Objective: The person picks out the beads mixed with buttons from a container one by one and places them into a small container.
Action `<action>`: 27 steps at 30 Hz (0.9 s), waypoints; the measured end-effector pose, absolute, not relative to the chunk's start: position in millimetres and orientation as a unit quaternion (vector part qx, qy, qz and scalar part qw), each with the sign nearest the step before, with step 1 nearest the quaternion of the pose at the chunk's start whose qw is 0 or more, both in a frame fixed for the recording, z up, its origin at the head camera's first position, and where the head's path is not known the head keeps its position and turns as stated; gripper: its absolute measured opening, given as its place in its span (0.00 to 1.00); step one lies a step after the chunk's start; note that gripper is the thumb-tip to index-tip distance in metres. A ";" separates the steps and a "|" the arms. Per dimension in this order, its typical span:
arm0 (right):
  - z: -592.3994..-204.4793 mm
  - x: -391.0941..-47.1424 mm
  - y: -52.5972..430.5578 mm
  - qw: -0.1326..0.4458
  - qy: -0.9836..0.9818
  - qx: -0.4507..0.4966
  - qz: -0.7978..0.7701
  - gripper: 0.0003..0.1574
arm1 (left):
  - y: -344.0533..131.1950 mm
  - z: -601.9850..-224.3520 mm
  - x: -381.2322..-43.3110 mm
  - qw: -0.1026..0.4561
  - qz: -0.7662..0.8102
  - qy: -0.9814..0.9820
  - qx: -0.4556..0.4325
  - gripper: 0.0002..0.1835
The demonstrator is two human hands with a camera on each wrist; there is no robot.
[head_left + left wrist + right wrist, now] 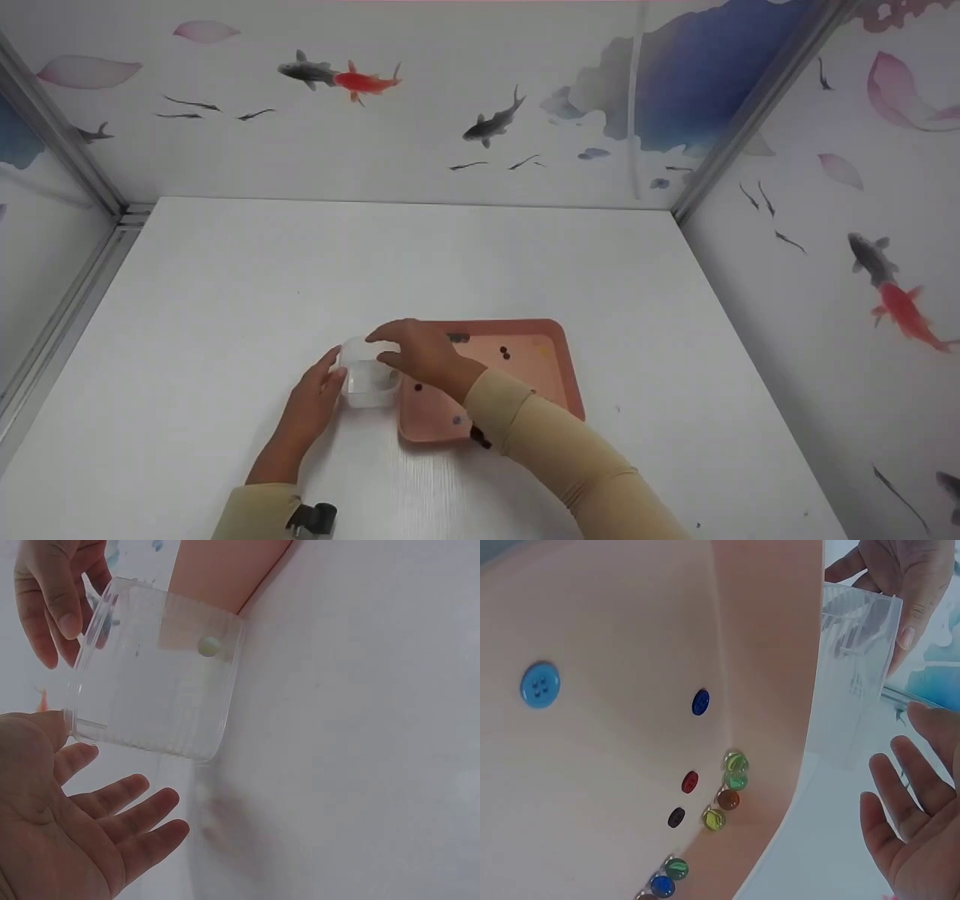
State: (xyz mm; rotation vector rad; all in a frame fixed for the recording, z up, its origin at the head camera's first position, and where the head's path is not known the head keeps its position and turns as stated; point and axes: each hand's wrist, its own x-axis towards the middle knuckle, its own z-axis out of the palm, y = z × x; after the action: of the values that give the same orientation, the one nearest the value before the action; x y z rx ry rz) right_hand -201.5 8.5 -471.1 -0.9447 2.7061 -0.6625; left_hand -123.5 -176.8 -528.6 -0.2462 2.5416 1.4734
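Head: my right hand (pixel 420 352) over the clear tub (pixel 371 399), left hand (pixel 313 396) touching it. Left wrist: left fingers spread; greenish marble (pixel 208 646) inside. Right wrist: right fingers parted; more marbles (pixel 714 820) in tray (pixel 772 652). Probably mid-sorting; next, pinch another.

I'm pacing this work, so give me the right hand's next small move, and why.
Perhaps move the right hand from the clear container to a marble in the tray: it seems to hold nothing, a pale marble shows through the container's wall, and more lie along the tray's edge.
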 end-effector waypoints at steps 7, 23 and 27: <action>-469.9 -200.0 16.0 0.057 0.916 -0.341 -0.203 0.27 | -176.5 -529.3 -124.7 0.098 0.493 0.860 -0.088 0.30; -463.3 -197.1 35.5 -0.040 0.918 -0.380 -0.111 0.38 | -176.6 -529.3 -124.6 0.099 0.496 0.858 -0.089 0.30; -461.6 -195.9 41.9 -0.037 0.919 -0.379 -0.105 0.41 | -176.3 -529.1 -123.8 0.097 0.492 0.861 -0.086 0.30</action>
State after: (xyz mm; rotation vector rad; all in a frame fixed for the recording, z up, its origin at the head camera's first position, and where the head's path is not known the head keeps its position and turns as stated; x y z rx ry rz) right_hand -195.9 41.9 -461.6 -1.2183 2.9554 -0.3389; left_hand -123.8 -176.3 -529.1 -0.2553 2.5487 1.4567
